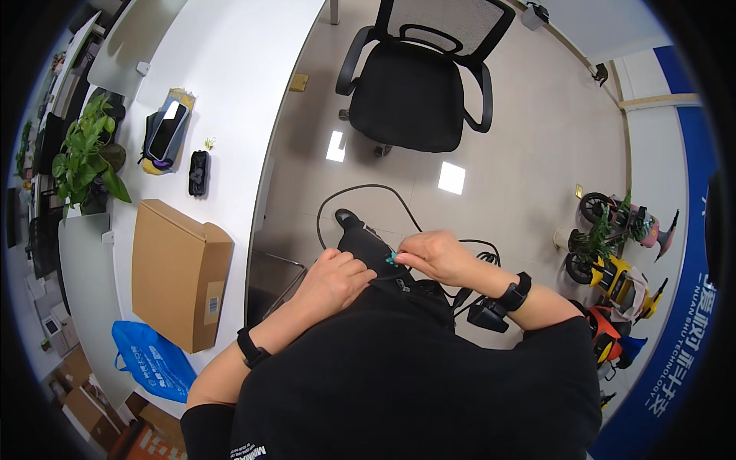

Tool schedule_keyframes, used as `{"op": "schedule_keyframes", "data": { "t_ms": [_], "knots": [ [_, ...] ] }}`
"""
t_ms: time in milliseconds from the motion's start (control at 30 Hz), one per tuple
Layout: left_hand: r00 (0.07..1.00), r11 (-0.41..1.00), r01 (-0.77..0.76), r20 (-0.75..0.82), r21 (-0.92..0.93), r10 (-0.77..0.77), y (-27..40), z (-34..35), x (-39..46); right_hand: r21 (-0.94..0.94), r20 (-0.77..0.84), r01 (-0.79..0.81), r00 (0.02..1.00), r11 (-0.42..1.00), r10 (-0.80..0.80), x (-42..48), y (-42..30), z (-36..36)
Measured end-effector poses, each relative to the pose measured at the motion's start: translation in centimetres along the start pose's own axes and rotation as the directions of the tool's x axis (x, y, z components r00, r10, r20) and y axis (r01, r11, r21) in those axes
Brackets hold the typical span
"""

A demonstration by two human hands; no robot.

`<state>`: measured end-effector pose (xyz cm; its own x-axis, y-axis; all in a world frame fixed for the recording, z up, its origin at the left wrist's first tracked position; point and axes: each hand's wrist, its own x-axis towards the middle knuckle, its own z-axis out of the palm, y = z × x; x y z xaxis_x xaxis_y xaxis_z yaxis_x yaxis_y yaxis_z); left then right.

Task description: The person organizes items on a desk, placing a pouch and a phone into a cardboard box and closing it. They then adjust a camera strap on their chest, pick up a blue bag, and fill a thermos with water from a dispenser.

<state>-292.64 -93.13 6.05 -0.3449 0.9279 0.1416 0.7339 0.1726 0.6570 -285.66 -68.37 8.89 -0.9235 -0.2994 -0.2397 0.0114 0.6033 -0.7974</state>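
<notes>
My right hand (437, 257) pinches a small teal item (392, 259) between thumb and fingertips, above my dark trouser leg. It is too small to tell what it is. Close by on the left, my left hand (339, 282) has its fingers curled against black fabric (388, 282) at my lap; whether it grips the fabric is hidden. A zipper pull (404, 286) shows on black material just below my right fingers. Both wrists wear black straps, and a black device (487, 315) sits beside the right one.
On the white desk (230, 75) at left are a cardboard box (172, 270), blue plastic bag (152, 362), smartphone (168, 132), black case (198, 172) and potted plant (86, 155). A black cable (368, 186) loops over the floor. Ahead stands an office chair (408, 92); toy-like scooters (615, 282) line the right.
</notes>
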Motion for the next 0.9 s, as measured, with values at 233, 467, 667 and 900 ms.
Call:
{"op": "schedule_keyframes", "data": {
  "t_ms": [233, 467, 667, 900],
  "knots": [
    [0.998, 0.999, 0.002, -0.07, -0.053, -0.006, 0.2, -0.3, 0.0, 0.085, -0.068, 0.064, 0.996, 0.994, -0.059, -0.3, 0.3, 3.2],
    [0.992, 0.999, 0.027, -0.12, -0.047, -0.033, 0.2, -0.4, 0.1, 0.125, -0.012, 0.065, 0.998, 0.99, -0.064, -0.4, -0.4, 2.6],
    [0.992, 0.997, 0.076, -0.099, -0.028, -0.078, 0.7, -0.4, 0.6, -0.263, -0.099, 0.154, 0.978, 0.952, -0.186, -1.2, -2.6, 3.0],
    [0.998, 0.999, 0.039, -0.054, 0.036, -0.037, 0.9, -0.3, 0.9, -0.524, -0.022, 0.171, 0.977, 0.834, -0.214, -1.7, -4.6, 4.6]
  ]
}}
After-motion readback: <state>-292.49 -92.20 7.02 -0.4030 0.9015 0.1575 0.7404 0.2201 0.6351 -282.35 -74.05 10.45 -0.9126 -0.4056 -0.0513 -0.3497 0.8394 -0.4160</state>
